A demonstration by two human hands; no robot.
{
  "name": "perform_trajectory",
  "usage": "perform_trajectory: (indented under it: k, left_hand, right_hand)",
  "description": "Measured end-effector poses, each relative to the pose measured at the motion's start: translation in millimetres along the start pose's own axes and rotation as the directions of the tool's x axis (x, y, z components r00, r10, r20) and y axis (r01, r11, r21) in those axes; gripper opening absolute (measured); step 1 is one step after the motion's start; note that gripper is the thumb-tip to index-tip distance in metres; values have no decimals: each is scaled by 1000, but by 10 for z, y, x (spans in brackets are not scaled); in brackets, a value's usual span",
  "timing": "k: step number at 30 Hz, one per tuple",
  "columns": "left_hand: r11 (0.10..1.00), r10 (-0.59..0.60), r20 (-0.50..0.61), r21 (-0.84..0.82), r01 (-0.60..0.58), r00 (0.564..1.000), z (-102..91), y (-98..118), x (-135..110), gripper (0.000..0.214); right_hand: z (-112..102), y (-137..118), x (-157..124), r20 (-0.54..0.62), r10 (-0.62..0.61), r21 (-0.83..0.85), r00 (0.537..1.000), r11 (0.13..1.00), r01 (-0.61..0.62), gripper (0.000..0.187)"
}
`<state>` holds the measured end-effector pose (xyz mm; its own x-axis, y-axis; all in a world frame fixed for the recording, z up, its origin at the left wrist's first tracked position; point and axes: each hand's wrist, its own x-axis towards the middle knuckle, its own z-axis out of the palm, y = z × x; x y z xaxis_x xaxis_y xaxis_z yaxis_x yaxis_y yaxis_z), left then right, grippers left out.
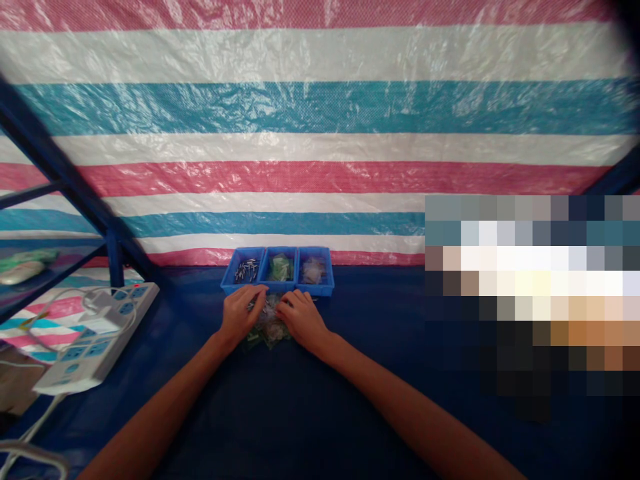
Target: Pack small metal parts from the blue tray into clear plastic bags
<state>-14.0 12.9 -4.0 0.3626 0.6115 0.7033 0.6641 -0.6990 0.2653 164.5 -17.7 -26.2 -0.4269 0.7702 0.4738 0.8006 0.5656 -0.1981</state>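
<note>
Nearby, blue bins (277, 270), white power strip (95, 337)

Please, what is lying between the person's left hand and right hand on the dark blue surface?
In the head view, a small heap of clear plastic bags lies between the left hand and the right hand. Both hands touch it.

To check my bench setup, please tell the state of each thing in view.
Small plastic bags, in a loose pile.
Left hand, touching the bags.
Right hand, touching the bags.
Blue three-compartment tray, every compartment holding items.
White power strip, a plug inserted.
Striped tarpaulin, hanging wrinkled.
</note>
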Motion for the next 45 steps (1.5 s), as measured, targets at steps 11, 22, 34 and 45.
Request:
perform_trajectory:
  k: [11,22,34,45]
  left_hand:
    - [1000,-30,-33,-3,30,999,-26,21,15,20]
    - [983,-167,-105,-95,158,980,-182,156,187,19]
    - [997,-47,93,-57,53,995,-52,33,61,22]
    - [994,93,114,-67,-85,989,-24,-26,-5,17]
  right_hand:
    - [-26,-31,19,-14,149,-57,989,987,-150,11]
    - [-5,49,42,-135,461,453,877,816,-359,17]
    - [35,16,-64,-249,539,625,805,724,-292,14]
    - [56,8,-81,-261,523,637,812,725,-262,14]
